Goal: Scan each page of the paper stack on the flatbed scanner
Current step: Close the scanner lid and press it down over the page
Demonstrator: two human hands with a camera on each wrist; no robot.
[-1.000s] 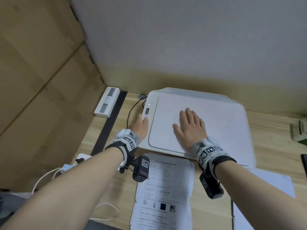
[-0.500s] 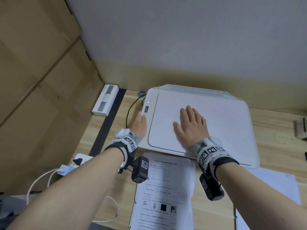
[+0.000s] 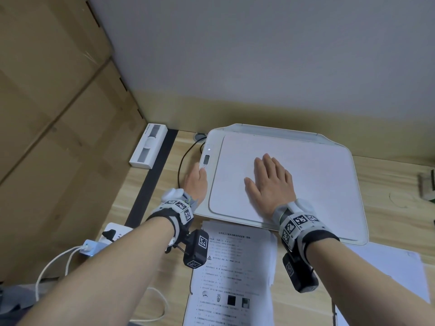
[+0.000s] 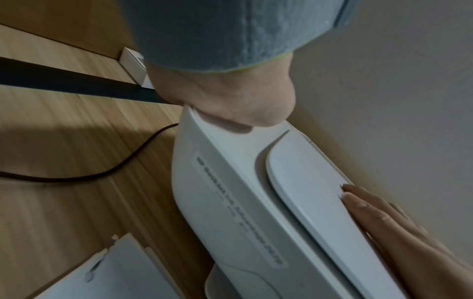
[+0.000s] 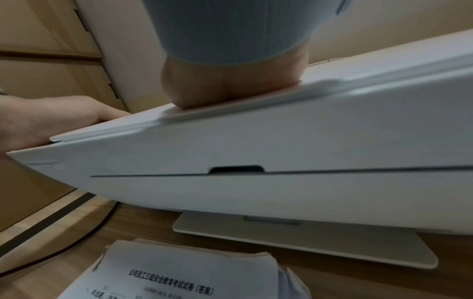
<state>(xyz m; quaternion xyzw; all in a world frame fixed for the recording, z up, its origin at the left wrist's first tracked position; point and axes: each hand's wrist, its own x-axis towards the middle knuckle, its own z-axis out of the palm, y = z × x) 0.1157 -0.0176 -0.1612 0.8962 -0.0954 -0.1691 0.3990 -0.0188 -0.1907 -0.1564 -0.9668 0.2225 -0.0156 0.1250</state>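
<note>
the right hand [image 3: 270, 182] lies flat, its grip wide and holding nothing, fingers straight and together, palm pressed on the closed lid [image 3: 306, 175] of the flatbed scanner [image 3: 353, 231]. the lid under it is smooth matte white plastic, a rounded rectangle, its long axis running left to right away from the palm. just left of that hand, the left hand [image 3: 195, 182] rests at the scanner's left edge with its fingertip on the narrow control strip [image 3: 206, 158]; the other fingers are hidden, so i cannot tell how wide that grip is.

nearer the person than both wrists, the paper stack [image 3: 233, 274] lies flat on the pale wood-grain table [image 3: 395, 198], printed side up, its long axis pointing from the person toward the scanner's front, its top edge just at the scanner. its sheets are thin and white, slightly fanned at the corners. to the right of the right forearm lies a loose blank sheet [image 3: 388, 267].

left of the left hand a black cable [image 3: 180, 165] curves over the table, and farther out sits a long white box [image 3: 148, 145].

against the frames before, both hands sit in the same places on the scanner; only the head view has shifted slightly.
</note>
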